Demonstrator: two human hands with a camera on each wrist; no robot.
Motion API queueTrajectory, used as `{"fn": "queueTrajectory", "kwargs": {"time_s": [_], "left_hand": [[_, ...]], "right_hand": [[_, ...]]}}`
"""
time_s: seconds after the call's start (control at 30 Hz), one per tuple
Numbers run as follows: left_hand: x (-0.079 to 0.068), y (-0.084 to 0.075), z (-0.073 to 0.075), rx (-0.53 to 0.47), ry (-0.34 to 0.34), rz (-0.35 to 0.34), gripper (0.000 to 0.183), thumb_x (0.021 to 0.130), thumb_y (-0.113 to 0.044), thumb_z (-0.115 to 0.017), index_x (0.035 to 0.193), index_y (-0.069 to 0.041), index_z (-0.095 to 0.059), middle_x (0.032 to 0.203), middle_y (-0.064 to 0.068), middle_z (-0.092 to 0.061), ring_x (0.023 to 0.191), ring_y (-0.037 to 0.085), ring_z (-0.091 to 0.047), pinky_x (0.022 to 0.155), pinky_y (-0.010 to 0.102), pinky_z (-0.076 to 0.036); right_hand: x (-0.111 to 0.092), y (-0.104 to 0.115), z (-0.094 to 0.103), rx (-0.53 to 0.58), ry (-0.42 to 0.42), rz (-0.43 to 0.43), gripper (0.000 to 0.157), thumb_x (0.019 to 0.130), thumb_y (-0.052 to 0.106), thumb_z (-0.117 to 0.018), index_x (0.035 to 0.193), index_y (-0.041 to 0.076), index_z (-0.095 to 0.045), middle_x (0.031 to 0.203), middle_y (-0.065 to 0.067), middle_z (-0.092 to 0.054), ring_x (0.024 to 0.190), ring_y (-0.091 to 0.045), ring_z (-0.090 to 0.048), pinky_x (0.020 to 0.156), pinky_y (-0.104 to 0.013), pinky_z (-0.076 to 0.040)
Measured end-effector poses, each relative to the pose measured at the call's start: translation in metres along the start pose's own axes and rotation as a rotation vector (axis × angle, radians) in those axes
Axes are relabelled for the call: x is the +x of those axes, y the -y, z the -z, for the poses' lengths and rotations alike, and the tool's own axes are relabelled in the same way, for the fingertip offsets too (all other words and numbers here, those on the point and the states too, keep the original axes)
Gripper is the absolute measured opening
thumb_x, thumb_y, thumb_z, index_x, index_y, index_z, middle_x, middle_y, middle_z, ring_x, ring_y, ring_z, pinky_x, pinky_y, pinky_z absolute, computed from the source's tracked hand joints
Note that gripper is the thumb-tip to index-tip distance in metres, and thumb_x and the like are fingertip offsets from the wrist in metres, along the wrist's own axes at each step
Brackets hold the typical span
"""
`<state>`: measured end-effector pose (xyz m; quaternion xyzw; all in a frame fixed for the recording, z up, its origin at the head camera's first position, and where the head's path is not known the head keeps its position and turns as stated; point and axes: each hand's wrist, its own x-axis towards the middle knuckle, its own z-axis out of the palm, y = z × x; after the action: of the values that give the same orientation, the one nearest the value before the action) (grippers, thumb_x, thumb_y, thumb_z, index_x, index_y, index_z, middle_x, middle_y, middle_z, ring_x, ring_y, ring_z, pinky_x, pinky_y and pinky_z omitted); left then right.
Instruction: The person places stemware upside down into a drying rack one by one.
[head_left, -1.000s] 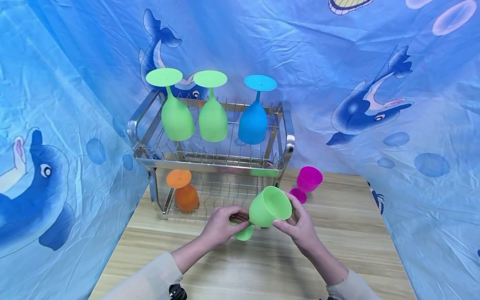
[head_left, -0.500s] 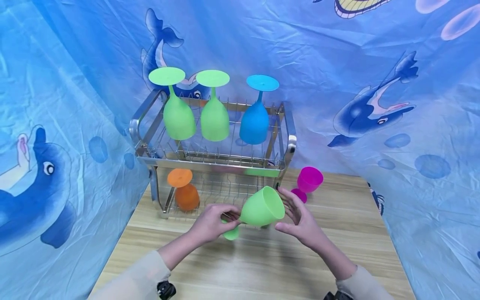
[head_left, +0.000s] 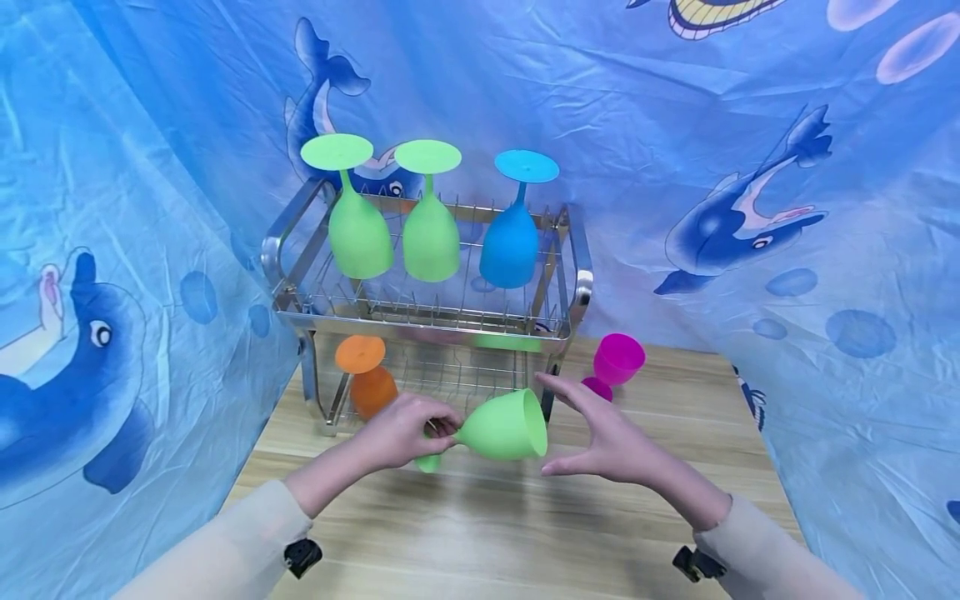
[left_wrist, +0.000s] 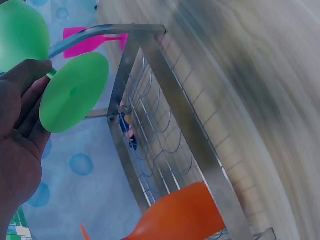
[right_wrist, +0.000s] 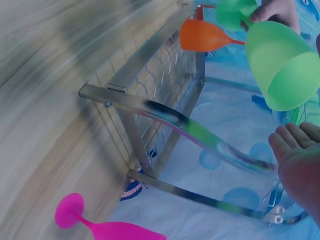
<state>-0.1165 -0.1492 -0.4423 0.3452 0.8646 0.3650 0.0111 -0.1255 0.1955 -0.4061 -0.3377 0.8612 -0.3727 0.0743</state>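
Note:
My left hand (head_left: 408, 429) pinches the stem of a green plastic goblet (head_left: 501, 427), which lies sideways in the air with its mouth toward the right. In the left wrist view the goblet's round foot (left_wrist: 75, 92) sticks out past my fingers. My right hand (head_left: 611, 437) is spread beside the goblet's mouth, thumb and fingers apart, holding nothing; the right wrist view shows a gap between its fingertips and the rim. Just behind my left hand, an orange goblet (head_left: 372, 390) stands upside down on the lower tier of the metal dish rack (head_left: 427, 329).
Two green goblets (head_left: 360, 237) (head_left: 431, 242) and a blue goblet (head_left: 510, 246) stand upside down on the rack's upper tier. A magenta goblet (head_left: 618, 360) is on the wooden table (head_left: 675, 400) right of the rack. Blue dolphin-printed cloth (head_left: 735, 275) surrounds the table.
The right hand has let go of the goblet's bowl and opened out. My left hand has carried the goblet leftward, and its mouth has turned from up-right to nearly sideways.

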Motion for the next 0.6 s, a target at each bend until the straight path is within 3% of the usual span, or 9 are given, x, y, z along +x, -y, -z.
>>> {"fn": "queueTrajectory", "kwargs": {"time_s": [0.17, 0.6], "left_hand": [[0.000, 0.001, 0.006, 0.005, 0.057, -0.009, 0.017, 0.087, 0.001, -0.084, 0.100, -0.009, -0.080, 0.091, -0.002, -0.078, 0.079, 0.000, -0.069, 0.070, 0.018, -0.061], [-0.003, 0.004, 0.012, 0.012, 0.104, -0.002, 0.014, 0.088, -0.002, -0.085, 0.099, -0.010, -0.080, 0.090, -0.005, -0.077, 0.078, -0.001, -0.067, 0.070, 0.018, -0.061]], "right_hand": [[0.002, 0.005, -0.004, -0.079, 0.028, -0.002, 0.119, 0.073, 0.063, -0.093, 0.168, 0.020, -0.034, 0.169, -0.005, -0.041, 0.154, -0.034, -0.041, 0.115, -0.066, -0.046], [0.008, 0.010, -0.014, -0.150, 0.063, 0.036, 0.123, 0.070, 0.059, -0.096, 0.167, 0.016, -0.034, 0.169, -0.010, -0.041, 0.154, -0.034, -0.041, 0.116, -0.062, -0.046]]}}
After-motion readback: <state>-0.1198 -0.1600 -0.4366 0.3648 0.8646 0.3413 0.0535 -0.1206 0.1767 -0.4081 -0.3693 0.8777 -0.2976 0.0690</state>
